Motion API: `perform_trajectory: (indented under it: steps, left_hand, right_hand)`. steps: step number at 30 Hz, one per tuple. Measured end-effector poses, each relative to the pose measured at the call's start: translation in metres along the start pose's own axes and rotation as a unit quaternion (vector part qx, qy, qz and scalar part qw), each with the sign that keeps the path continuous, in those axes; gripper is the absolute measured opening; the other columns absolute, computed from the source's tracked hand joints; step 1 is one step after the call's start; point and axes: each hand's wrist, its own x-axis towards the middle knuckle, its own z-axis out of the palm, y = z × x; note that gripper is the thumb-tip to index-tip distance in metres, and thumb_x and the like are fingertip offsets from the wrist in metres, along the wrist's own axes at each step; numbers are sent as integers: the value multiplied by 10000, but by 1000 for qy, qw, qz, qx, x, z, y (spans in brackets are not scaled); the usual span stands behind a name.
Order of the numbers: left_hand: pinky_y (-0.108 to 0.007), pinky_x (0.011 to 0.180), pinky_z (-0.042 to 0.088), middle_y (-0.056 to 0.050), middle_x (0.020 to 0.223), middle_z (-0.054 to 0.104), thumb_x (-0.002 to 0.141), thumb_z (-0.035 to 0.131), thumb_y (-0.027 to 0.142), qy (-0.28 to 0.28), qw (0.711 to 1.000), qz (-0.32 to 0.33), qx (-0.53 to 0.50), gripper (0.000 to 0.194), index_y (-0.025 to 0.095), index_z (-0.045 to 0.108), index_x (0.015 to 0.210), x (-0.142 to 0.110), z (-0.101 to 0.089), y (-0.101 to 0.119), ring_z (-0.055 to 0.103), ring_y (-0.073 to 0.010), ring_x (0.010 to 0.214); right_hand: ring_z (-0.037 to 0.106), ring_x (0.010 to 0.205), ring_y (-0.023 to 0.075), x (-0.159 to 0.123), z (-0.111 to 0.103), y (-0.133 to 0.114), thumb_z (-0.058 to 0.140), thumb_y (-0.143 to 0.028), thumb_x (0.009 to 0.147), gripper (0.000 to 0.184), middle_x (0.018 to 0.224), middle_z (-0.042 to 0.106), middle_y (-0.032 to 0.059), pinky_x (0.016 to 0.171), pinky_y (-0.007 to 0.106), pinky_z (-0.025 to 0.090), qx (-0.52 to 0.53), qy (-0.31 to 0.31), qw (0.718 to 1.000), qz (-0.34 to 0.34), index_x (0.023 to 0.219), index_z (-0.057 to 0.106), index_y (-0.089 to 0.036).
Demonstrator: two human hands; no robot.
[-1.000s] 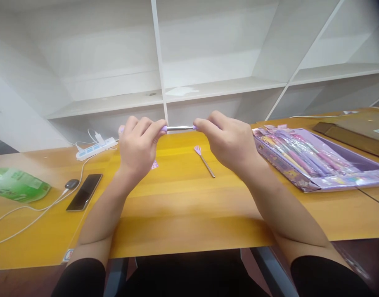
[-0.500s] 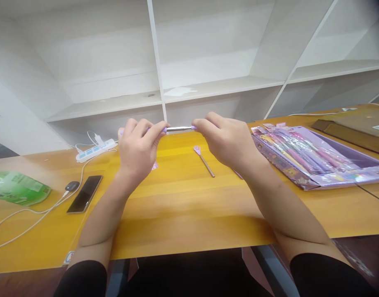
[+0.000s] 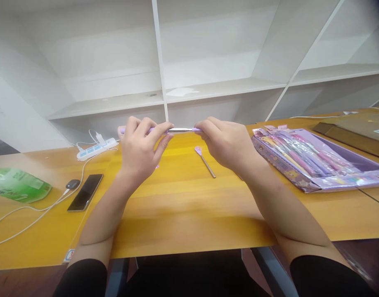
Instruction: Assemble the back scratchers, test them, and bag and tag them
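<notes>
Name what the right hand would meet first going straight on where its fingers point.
Beyond the purple-and-silver rod it holds, probably the left hand, which grips the same rod; depth is unclear.

On the near side of the tabletop (image 3: 192, 202), the left sleeve (image 3: 84, 276) and right sleeve (image 3: 330, 276) are plain matte black, short, each ending in a smooth curved hem around the elbow. More black fabric (image 3: 192, 278) shows just below the tabletop's near edge, whether shirt or trousers cannot be told. Over the tabletop, the left hand (image 3: 138, 148), right hand (image 3: 229, 144) and both tapering forearms (image 3: 276, 198) are bare, a thin crease near each elbow.
</notes>
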Motion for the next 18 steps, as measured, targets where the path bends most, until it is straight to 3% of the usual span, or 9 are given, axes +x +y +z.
perform_trajectory:
  steps: [7,15,18]
  left_hand:
    - [-490,936,387,-74,896,657,1094,663,493,11,999,-23,-30,219,349,810,1171,-1,1,4,549,-324,1048]
    - [-392,784,423,-52,828,634,1134,601,453,-26,997,37,-62,250,269,757,1068,-4,16,10,494,-243,847]
    - [-389,761,417,-61,835,644,1150,555,469,-42,996,58,-56,310,255,750,1040,-1,15,2,500,-238,827]
  right_hand:
    - [430,633,160,0,-1,-7,386,-354,1210,367,843,690,33,643,318,266,1,-2,1000,-19,1040,683,-223]
    - [327,616,162,-3,3,-20,388,-240,1192,348,779,650,11,642,327,242,-4,-19,998,-67,1041,701,-220]
    - [282,610,164,-3,5,-21,389,-315,1211,375,757,642,5,639,329,247,-6,-12,998,-62,1025,701,-221]
